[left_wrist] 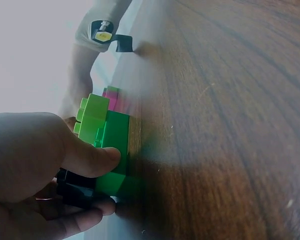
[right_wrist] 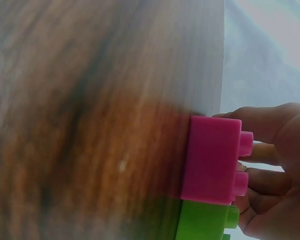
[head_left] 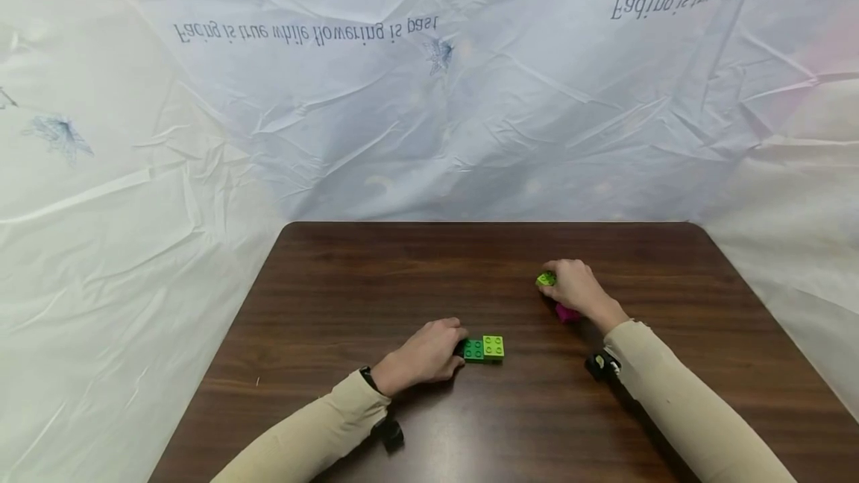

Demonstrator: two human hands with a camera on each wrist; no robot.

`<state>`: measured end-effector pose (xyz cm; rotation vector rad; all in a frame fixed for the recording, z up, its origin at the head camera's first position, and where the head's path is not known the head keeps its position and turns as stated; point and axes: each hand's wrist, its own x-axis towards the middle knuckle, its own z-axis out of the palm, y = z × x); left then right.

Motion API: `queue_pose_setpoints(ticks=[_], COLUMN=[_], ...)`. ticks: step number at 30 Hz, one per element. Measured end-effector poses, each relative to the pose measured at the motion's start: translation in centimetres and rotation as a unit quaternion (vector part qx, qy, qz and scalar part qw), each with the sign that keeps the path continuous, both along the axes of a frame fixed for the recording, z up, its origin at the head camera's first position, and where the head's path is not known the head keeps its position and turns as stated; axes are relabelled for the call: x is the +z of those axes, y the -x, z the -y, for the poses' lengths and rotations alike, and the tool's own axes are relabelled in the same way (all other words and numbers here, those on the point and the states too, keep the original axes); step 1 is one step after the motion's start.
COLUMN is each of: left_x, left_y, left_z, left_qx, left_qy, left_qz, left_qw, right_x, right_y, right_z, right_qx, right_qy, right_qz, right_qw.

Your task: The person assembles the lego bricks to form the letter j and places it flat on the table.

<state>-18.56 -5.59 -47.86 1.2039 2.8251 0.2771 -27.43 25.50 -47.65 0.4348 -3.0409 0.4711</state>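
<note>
My left hand [head_left: 427,351] holds the left end of a short row of toy building bricks low over the brown table. In the left wrist view the thumb presses a dark green brick [left_wrist: 115,137], with fingers curled on the far side of a black brick [left_wrist: 77,187]. A lime brick [head_left: 493,346] is stacked on the green brick's right end. Farther right and back, my right hand [head_left: 579,285] pinches another lime brick [head_left: 546,279] between thumb and fingers. A pink brick [right_wrist: 212,160] stands under this hand, studs towards the palm, beside a lime brick [right_wrist: 202,220].
The dark brown table [head_left: 376,267] has rounded far corners. Pale printed sheeting [head_left: 403,133] hangs behind it and along both sides. A black wrist camera [head_left: 389,434] hangs below the left sleeve, another camera [head_left: 600,365] below the right one.
</note>
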Motion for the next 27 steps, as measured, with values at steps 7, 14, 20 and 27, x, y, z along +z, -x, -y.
queue_pose_setpoints(ticks=[7,14,20,27], left_x=[0.09,0.18,0.09,0.00], left_y=[-0.07,-0.16,-0.12,-0.09], left_z=[-0.03,-0.04,-0.04,-0.09], left_qx=[-0.003,-0.002,0.001,0.001], left_qy=[0.004,0.005,0.005,0.006], left_qz=[-0.005,-0.010,-0.004,-0.005], left_qw=[1.0000,0.9999,1.0000,1.0000], right_x=[0.07,0.10,0.18,0.31], right_y=[0.31,0.42,0.60,0.62], right_z=[-0.17,-0.22,-0.29,-0.43], right_qx=[-0.013,-0.006,0.001,0.007], right_qy=[0.018,0.015,0.005,0.006], right_qz=[0.037,0.053,0.056,0.059], right_qw=[0.9991,0.9984,0.9984,0.9982])
